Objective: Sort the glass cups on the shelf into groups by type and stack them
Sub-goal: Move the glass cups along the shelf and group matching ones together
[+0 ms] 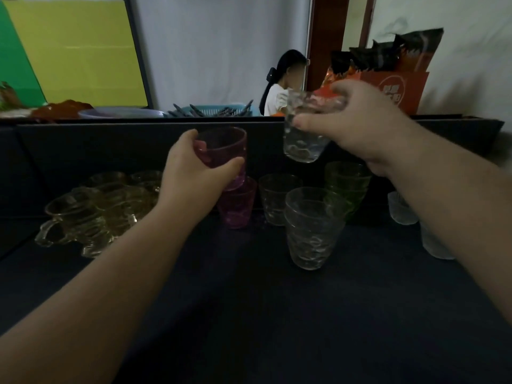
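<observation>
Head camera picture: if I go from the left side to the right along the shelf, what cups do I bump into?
Handled clear mugs → pink cups, left hand holding the top one → clear cup stack → green cup stack → frosted cups.

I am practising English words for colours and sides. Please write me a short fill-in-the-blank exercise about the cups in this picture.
1. The left hand grips a ____ cup.
2. The right hand holds a ____ cup in the air.
3. The clear stack stands in front of the ____ stack.
4. The cups with handles are grouped on the ____ side.

Missing words: pink; clear; green; left
</observation>
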Demonstrator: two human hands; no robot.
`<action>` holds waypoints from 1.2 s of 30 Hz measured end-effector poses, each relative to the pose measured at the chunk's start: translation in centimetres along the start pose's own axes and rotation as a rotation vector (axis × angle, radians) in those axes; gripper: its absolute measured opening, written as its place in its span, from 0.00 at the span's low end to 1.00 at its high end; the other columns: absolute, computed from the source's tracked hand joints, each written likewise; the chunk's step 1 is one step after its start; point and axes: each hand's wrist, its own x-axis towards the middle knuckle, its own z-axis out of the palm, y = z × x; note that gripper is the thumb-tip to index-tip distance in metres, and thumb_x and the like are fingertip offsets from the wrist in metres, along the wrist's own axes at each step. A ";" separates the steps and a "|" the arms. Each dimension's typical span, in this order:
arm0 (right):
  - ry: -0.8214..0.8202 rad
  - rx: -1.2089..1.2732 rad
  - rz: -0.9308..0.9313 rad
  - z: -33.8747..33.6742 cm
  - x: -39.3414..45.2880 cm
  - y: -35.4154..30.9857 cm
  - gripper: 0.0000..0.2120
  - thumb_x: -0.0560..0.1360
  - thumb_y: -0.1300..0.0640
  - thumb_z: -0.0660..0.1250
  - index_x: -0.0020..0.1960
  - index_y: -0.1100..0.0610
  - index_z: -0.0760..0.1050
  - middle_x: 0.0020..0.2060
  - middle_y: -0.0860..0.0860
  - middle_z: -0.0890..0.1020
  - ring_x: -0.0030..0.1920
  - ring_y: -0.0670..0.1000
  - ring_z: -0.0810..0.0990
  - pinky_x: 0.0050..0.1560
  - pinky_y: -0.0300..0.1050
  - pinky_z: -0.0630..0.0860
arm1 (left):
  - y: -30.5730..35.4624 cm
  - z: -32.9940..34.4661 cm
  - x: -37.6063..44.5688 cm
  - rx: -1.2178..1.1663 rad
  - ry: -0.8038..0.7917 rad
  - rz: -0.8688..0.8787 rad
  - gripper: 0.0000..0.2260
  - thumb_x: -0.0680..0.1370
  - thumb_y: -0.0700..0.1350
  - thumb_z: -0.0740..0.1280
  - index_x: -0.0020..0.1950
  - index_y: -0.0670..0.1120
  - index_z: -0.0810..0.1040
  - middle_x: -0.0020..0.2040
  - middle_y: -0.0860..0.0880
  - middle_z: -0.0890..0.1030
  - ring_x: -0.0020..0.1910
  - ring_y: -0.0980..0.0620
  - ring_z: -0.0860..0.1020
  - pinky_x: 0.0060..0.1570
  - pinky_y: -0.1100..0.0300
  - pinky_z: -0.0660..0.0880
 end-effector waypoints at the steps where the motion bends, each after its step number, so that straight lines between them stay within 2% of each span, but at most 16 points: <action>1: -0.038 -0.026 0.012 1.0 0.8 -0.2 0.42 0.67 0.48 0.79 0.75 0.56 0.63 0.53 0.45 0.76 0.47 0.43 0.77 0.40 0.35 0.71 | -0.5 0.5 0.3 0.003 -0.005 -0.009 0.40 0.66 0.57 0.77 0.73 0.49 0.65 0.61 0.52 0.75 0.55 0.57 0.75 0.50 0.66 0.71; 4: -0.151 -0.113 0.073 3.2 2.5 0.4 0.39 0.67 0.51 0.79 0.72 0.56 0.66 0.54 0.50 0.78 0.49 0.49 0.80 0.48 0.45 0.79 | -1.8 1.6 0.7 0.034 -0.024 -0.036 0.43 0.65 0.58 0.77 0.75 0.50 0.62 0.65 0.51 0.73 0.60 0.54 0.74 0.58 0.56 0.73; 6: -0.220 -0.183 0.113 4.3 3.0 1.0 0.41 0.65 0.51 0.80 0.72 0.55 0.64 0.52 0.51 0.79 0.50 0.52 0.81 0.52 0.51 0.80 | -2.5 2.2 0.7 0.063 -0.043 -0.045 0.43 0.65 0.58 0.77 0.76 0.50 0.61 0.66 0.51 0.72 0.61 0.53 0.72 0.59 0.55 0.73; 9: -0.225 -0.320 0.082 5.3 3.4 1.8 0.48 0.62 0.46 0.80 0.75 0.53 0.58 0.53 0.50 0.77 0.49 0.51 0.79 0.47 0.48 0.79 | -3.5 2.8 0.4 0.061 -0.080 -0.080 0.44 0.65 0.58 0.77 0.76 0.50 0.61 0.67 0.51 0.71 0.61 0.54 0.72 0.58 0.54 0.74; 12: -0.195 -0.341 0.111 5.7 3.5 2.3 0.47 0.61 0.42 0.80 0.72 0.54 0.60 0.53 0.50 0.76 0.50 0.50 0.78 0.44 0.46 0.77 | -4.0 3.3 0.2 0.052 -0.111 -0.107 0.45 0.65 0.57 0.78 0.76 0.50 0.60 0.68 0.50 0.71 0.62 0.53 0.72 0.55 0.58 0.72; 17: -0.320 -0.441 0.176 6.6 3.4 2.6 0.46 0.60 0.40 0.81 0.70 0.54 0.67 0.52 0.50 0.78 0.51 0.52 0.78 0.42 0.46 0.75 | -4.3 3.4 -0.1 0.015 -0.149 -0.134 0.45 0.65 0.58 0.78 0.76 0.50 0.60 0.68 0.50 0.71 0.61 0.53 0.73 0.51 0.60 0.72; 20: -0.384 -0.502 0.213 6.9 3.5 2.7 0.47 0.60 0.39 0.81 0.72 0.54 0.67 0.58 0.52 0.78 0.55 0.54 0.77 0.49 0.50 0.77 | -4.4 3.2 -0.2 0.017 -0.155 -0.133 0.45 0.65 0.58 0.77 0.76 0.49 0.61 0.68 0.50 0.71 0.60 0.54 0.73 0.54 0.59 0.72; 24: -0.445 -0.565 0.246 6.7 3.7 2.4 0.48 0.60 0.37 0.81 0.72 0.54 0.67 0.63 0.53 0.76 0.59 0.56 0.76 0.58 0.55 0.77 | -4.6 3.0 -0.4 0.056 -0.168 -0.136 0.45 0.65 0.59 0.77 0.76 0.49 0.60 0.70 0.50 0.69 0.64 0.53 0.71 0.61 0.55 0.71; 28: -0.474 -0.616 0.231 6.7 3.8 2.0 0.47 0.61 0.38 0.80 0.73 0.56 0.67 0.65 0.55 0.75 0.61 0.57 0.75 0.60 0.55 0.76 | -4.6 3.0 -0.7 0.056 -0.189 -0.159 0.47 0.65 0.57 0.78 0.77 0.50 0.57 0.72 0.49 0.68 0.67 0.51 0.70 0.63 0.52 0.71; 31: -0.495 -0.681 0.226 6.6 3.7 2.0 0.48 0.60 0.35 0.79 0.71 0.58 0.69 0.65 0.55 0.76 0.61 0.58 0.76 0.62 0.55 0.75 | -4.5 3.0 -1.1 -0.010 -0.184 -0.204 0.49 0.64 0.55 0.79 0.77 0.50 0.56 0.72 0.49 0.69 0.67 0.50 0.70 0.63 0.54 0.70; 34: -0.521 -0.676 0.286 6.6 3.7 2.0 0.50 0.58 0.33 0.79 0.71 0.57 0.70 0.65 0.55 0.76 0.61 0.58 0.76 0.60 0.55 0.75 | -4.4 3.2 -1.5 -0.077 -0.187 -0.241 0.44 0.64 0.52 0.80 0.75 0.50 0.62 0.67 0.51 0.73 0.64 0.51 0.73 0.60 0.55 0.71; 36: -0.522 -0.646 0.318 6.7 3.8 2.2 0.49 0.56 0.33 0.80 0.68 0.56 0.72 0.59 0.54 0.78 0.58 0.57 0.77 0.57 0.55 0.77 | -4.4 3.3 -1.5 -0.082 -0.183 -0.257 0.41 0.63 0.52 0.81 0.72 0.50 0.66 0.64 0.52 0.76 0.61 0.52 0.75 0.59 0.53 0.73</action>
